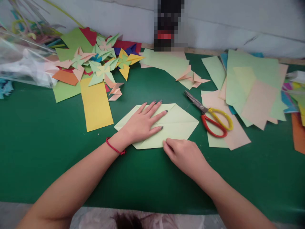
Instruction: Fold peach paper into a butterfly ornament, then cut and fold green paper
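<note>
A pale green sheet of paper (177, 128) lies on the green tabletop, folded into a long six-sided shape with pointed left and right ends. A crease runs across its middle. My left hand (143, 122) rests flat on the paper with its fingers spread, pressing on the left half. At the near edge, my right hand (184, 152) is closed, with thumb and forefinger pinched on the paper's lower border; its other fingers are curled under. Scissors (203, 109) with one red and one yellow handle lie partly open just right of the paper.
Folded paper pieces (102, 63) in several colours are heaped at the back left, near a yellow strip (96, 105) and a clear plastic bag (26, 63). Loose pale green and pink sheets (252, 86) are stacked at right. A small pink folded piece (194, 79) sits behind the scissors.
</note>
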`<move>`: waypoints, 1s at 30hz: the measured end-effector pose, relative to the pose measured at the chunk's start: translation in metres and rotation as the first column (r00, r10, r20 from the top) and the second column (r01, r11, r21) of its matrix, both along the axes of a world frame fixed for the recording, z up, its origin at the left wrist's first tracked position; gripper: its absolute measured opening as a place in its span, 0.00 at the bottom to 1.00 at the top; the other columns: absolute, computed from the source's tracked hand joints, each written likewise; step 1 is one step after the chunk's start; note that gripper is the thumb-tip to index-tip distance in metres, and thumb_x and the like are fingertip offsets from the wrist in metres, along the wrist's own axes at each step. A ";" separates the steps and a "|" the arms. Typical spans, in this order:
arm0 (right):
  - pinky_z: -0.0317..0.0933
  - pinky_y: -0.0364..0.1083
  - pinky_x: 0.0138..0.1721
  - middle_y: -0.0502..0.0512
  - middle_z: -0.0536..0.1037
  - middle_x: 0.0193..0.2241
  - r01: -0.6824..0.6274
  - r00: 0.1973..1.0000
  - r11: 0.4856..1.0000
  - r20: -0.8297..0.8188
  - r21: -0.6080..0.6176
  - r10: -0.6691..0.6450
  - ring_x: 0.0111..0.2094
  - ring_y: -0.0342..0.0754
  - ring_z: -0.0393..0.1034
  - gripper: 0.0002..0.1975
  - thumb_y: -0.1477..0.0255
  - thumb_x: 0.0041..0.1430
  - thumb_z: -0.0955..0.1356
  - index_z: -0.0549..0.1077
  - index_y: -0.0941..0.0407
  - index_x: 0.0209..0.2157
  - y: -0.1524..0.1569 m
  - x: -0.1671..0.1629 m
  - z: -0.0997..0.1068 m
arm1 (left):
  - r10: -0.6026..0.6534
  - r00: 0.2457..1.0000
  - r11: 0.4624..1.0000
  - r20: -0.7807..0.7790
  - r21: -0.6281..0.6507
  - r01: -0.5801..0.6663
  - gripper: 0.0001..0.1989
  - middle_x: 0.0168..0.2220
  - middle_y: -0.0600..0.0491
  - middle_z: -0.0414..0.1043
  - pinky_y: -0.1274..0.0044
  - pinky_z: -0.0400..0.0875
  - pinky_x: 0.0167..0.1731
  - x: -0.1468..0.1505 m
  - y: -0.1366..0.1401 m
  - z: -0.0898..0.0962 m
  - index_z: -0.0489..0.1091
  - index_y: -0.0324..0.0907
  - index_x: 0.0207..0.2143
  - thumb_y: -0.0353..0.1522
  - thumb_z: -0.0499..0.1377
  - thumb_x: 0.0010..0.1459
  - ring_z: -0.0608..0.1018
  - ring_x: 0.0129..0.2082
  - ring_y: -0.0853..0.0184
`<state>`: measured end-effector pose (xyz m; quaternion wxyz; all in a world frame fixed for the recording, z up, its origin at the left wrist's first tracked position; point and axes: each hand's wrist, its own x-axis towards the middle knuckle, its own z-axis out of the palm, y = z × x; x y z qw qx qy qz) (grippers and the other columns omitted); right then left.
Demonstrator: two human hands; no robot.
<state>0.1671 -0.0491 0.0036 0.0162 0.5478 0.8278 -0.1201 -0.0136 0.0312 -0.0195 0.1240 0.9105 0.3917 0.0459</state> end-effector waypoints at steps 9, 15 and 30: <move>0.61 0.47 0.37 0.60 0.74 0.36 -0.331 0.924 0.939 -0.172 0.087 0.342 0.39 0.50 0.68 0.05 0.77 0.58 0.62 0.69 0.59 0.32 0.011 0.006 0.008 | -0.002 1.000 1.000 0.002 0.025 0.002 0.29 0.67 0.49 0.37 0.61 0.41 0.62 -0.001 0.000 -0.001 0.48 0.46 0.63 0.46 0.44 0.63 0.46 0.66 0.57; 0.59 0.54 0.52 0.66 0.68 0.50 -0.392 0.887 0.913 -0.220 0.108 0.407 0.53 0.55 0.61 0.18 0.85 0.51 0.61 0.69 0.61 0.44 0.012 0.010 0.009 | -0.007 1.000 1.000 0.011 0.025 0.007 0.29 0.67 0.48 0.37 0.61 0.41 0.62 -0.001 0.000 -0.002 0.48 0.47 0.63 0.46 0.43 0.63 0.46 0.66 0.57; 0.62 0.54 0.47 0.65 0.69 0.46 -0.416 0.884 0.904 -0.189 0.100 0.428 0.47 0.55 0.64 0.18 0.86 0.50 0.61 0.70 0.61 0.42 0.010 0.011 0.010 | -0.012 1.000 0.999 0.005 0.034 0.012 0.28 0.67 0.48 0.38 0.61 0.41 0.62 -0.001 -0.001 -0.003 0.48 0.46 0.63 0.44 0.44 0.64 0.46 0.66 0.57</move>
